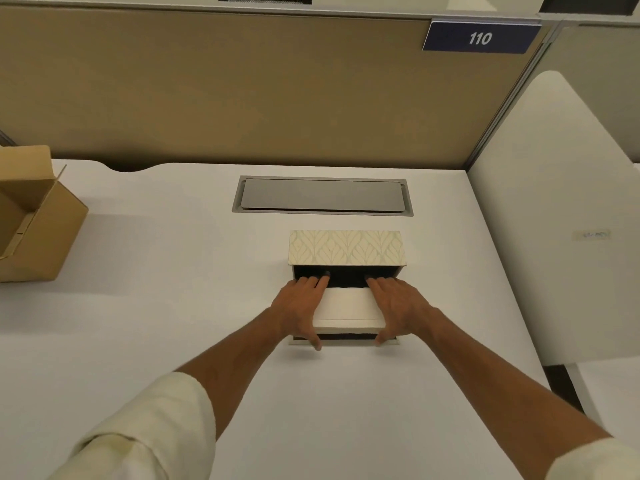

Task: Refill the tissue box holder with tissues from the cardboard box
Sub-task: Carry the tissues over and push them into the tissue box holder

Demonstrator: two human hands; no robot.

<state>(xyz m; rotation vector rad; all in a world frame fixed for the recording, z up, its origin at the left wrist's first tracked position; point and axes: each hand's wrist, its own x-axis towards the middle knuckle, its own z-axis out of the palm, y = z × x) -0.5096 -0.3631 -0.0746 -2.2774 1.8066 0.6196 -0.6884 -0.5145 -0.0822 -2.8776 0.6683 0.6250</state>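
Observation:
The tissue box holder point(346, 249) lies open on the white desk, its leaf-patterned lid raised at the back and its inside dark. A cream stack of tissues point(348, 308) sits partly inside it. My left hand point(299, 306) grips the stack's left end and my right hand point(398, 304) grips its right end. The fingertips of both hands reach into the dark opening, and both thumbs hook over the stack's near edge. The brown cardboard box point(38, 216) stands open at the far left; its contents are hidden.
A grey metal cable hatch point(322, 195) is set into the desk point(156, 271) behind the holder. A tan partition wall point(242, 91) with a blue "110" sign point(480, 38) closes off the back. A white side panel point(554, 220) bounds the desk's right side.

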